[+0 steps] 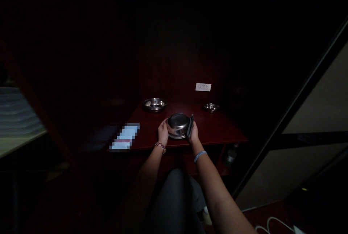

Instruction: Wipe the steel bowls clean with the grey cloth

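A shiny steel bowl [178, 124] is held over the front of the dark red desk, its rounded underside turned up towards me. My left hand [163, 133] is closed on the bowl's left edge, wearing a beaded bracelet. At the other side, my right hand [194, 132] grips a dark grey cloth [190, 126] and presses it against the bowl's right side. A blue band circles that wrist. Most of the right fingers are hidden behind the cloth.
On the desk [217, 129], a wide steel bowl [154, 105] stands back left and a smaller one [211, 107] back right. A bright pixelated patch [125, 137] covers the left edge. A socket [203, 87] is on the back wall; a jar [230, 157] stands below right.
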`<state>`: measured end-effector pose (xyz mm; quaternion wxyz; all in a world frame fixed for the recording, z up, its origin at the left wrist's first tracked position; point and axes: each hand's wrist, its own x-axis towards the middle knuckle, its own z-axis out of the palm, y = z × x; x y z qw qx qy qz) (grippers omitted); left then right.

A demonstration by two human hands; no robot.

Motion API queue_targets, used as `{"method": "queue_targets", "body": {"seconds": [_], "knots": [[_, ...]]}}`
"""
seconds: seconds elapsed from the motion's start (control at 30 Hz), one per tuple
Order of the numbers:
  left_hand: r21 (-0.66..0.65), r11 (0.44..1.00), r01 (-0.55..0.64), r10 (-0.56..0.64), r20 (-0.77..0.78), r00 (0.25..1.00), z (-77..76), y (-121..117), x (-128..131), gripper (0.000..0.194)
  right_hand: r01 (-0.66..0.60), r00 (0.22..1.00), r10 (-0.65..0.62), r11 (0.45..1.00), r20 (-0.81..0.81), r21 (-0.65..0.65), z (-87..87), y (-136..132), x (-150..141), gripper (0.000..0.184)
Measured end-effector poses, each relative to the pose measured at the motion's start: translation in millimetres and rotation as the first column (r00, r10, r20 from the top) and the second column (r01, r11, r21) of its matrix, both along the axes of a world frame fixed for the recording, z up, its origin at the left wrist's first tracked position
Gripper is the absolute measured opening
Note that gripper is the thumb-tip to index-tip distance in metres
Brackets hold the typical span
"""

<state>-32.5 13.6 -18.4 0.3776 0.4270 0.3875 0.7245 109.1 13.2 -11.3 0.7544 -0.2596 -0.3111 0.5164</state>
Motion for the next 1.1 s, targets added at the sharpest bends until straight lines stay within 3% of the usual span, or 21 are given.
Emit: {"method": "queue_targets", "body": {"seconds": [0.13, 0.33, 0.47, 0.57, 0.67, 0.73, 0.8, 0.87, 0.9, 0.93, 1.0, 1.03, 1.1], "knots": [[0.001, 1.0, -0.007, 0.007, 0.029, 1.0, -1.5, 0, -1, 0.04, -0.088, 0.996, 0.086, 0.991, -0.02, -0.097, -2.8, 3, 0, 0.043], [0.016, 0.984, -0.176, 0.174, 0.058, 0.983, -2.3, -3, 0, 0.041, 0.12, 0.991, -0.126, 0.988, -0.056, -0.101, -8.5, 9, 2, 0.035], [0.016, 0.98, -0.199, 0.196, 0.108, 0.975, -1.0, -4, -1, 0.04, 0.13, 0.985, -0.142, 0.984, -0.101, -0.121, -6.8, 10, 0, 0.033], [-0.017, 0.977, -0.214, 0.214, 0.171, 0.962, -1.5, -2, -2, 0.038, 0.105, 0.984, -0.128, 0.978, -0.122, -0.178, 7.3, 13, 9, 0.036], [-0.077, 0.977, -0.2, 0.213, 0.252, 0.944, -3.8, 1, -4, 0.04, 0.138, 0.985, -0.151, 0.98, -0.088, -0.143, 34.2, 17, 34, 0.03], [-0.105, 0.978, -0.181, 0.205, 0.302, 0.931, -5.5, 2, -5, 0.041, 0.251, 0.959, -0.247, 0.968, 0.136, -0.016, 53.1, 18, 52, 0.02], [-0.12, 0.98, -0.158, 0.19, 0.349, 0.918, -6.3, 3, -5, 0.04, 0.315, 0.854, -0.345, 0.939, 0.389, 0.141, 66.4, 15, 67, 0.016], [-0.134, 0.981, -0.137, 0.182, 0.422, 0.888, -5.4, 2, -5, 0.037, 0.244, 0.685, -0.363, 0.931, 0.631, 0.271, 70.3, 7, 72, 0.013], [-0.139, 0.982, -0.128, 0.179, 0.47, 0.864, -4.3, 1, -5, 0.035, 0.157, 0.545, -0.343, 0.938, 0.765, 0.31, 68.3, 2, 71, 0.014], [-0.139, 0.983, -0.12, 0.176, 0.52, 0.836, -3.0, 1, -5, 0.034, 0.039, 0.356, -0.308, 0.948, 0.882, 0.315, 63.9, -3, 68, 0.019], [-0.124, 0.986, -0.11, 0.163, 0.6, 0.783, 0.2, -2, -5, 0.03, -0.176, -0.021, -0.268, 0.949, 0.963, 0.261, 49.5, -13, 57, 0.036], [-0.115, 0.988, -0.104, 0.154, 0.622, 0.768, 1.8, -3, -5, 0.029, -0.267, -0.135, -0.257, 0.939, 0.957, 0.214, 40.6, -17, 51, 0.043], [-0.108, 0.99, -0.089, 0.137, 0.636, 0.759, 4.5, -6, -5, 0.027, -0.379, -0.233, -0.227, 0.916, 0.946, 0.127, 23.7, -20, 39, 0.05]]}}
